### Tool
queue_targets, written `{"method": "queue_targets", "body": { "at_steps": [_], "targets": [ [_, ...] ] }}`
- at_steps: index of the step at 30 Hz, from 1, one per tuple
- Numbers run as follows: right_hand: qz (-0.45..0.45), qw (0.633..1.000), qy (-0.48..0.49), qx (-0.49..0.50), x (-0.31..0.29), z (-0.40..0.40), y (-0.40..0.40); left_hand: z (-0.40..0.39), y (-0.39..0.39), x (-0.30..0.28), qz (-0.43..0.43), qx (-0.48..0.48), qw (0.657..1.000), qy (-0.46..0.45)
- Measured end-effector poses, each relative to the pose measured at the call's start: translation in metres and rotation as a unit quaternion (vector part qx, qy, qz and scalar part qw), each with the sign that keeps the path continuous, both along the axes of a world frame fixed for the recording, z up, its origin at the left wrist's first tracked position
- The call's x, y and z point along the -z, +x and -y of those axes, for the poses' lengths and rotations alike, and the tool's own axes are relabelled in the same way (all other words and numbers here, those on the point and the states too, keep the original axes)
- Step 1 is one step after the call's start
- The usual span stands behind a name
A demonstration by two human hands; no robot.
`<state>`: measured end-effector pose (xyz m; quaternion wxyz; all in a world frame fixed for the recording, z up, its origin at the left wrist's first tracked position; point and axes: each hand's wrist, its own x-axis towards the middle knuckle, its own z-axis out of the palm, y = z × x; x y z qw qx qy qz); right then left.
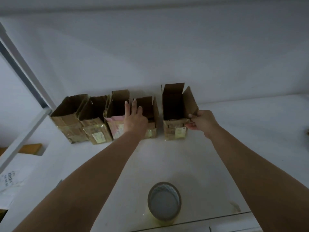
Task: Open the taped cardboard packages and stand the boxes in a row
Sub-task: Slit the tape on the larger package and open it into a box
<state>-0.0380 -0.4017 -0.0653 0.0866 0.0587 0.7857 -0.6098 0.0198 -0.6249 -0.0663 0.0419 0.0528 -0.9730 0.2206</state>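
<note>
Five opened cardboard boxes stood upright in a row on the white counter (192,161), close to the wall (150,56) behind them. From the left, the first box (66,121) leaned a little and touched the second box (95,126); the third box (114,118), with pink on its front, stood against the second, and the fourth box (151,114) stood just beside the third. The fifth box (175,114), the tallest, stood apart from the others, with a gap between it and the fourth. All had their top flaps up and dark insides showing, and pale labels and tape showed on their fronts.

The left hand (133,119) lay flat over the near top edge where the third and fourth boxes met, its fingers (133,106) straight and spread, pressing rather than gripping. The right hand (203,121) reached to the near right corner of the fifth box, its fingers (192,126) curled and pinching the flap at that corner.

Nearer the person, a roll of tape (164,202) stood on the counter between the two forearms. At the far left, a white bar (21,69) ran slantwise, with printed paper (10,181) lying below it.
</note>
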Motion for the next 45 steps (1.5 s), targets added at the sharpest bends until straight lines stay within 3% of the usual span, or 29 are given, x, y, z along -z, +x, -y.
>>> {"method": "queue_targets", "body": {
  "at_steps": [9, 14, 18, 21, 25, 31, 45],
  "targets": [
    [0.012, 0.996, 0.049, -0.071, -0.007, 0.032, -0.011, 0.009, 0.004, 0.011, -0.034, -0.020, 0.999, 0.035],
    [-0.005, 0.987, 0.136, -0.082, -0.001, 0.023, -0.004, 0.006, 0.010, 0.005, -0.041, 0.001, 0.997, 0.064],
    [-0.104, 0.944, 0.285, -0.129, 0.002, 0.008, 0.021, 0.000, 0.024, -0.008, -0.092, 0.035, 0.986, 0.131],
    [-0.164, 0.910, 0.346, -0.161, 0.007, -0.003, 0.043, -0.021, 0.040, -0.013, -0.124, 0.074, 0.962, 0.230],
    [-0.218, 0.873, 0.402, -0.171, 0.010, -0.022, 0.074, -0.067, 0.063, -0.009, -0.089, 0.116, 0.941, 0.305],
    [-0.224, 0.831, 0.495, -0.117, 0.006, -0.077, 0.124, -0.124, 0.082, -0.010, -0.028, 0.192, 0.933, 0.303],
    [-0.130, 0.822, 0.554, 0.037, 0.014, -0.217, 0.230, -0.271, 0.120, 0.007, 0.065, 0.397, 0.858, 0.319]
  ]
}}
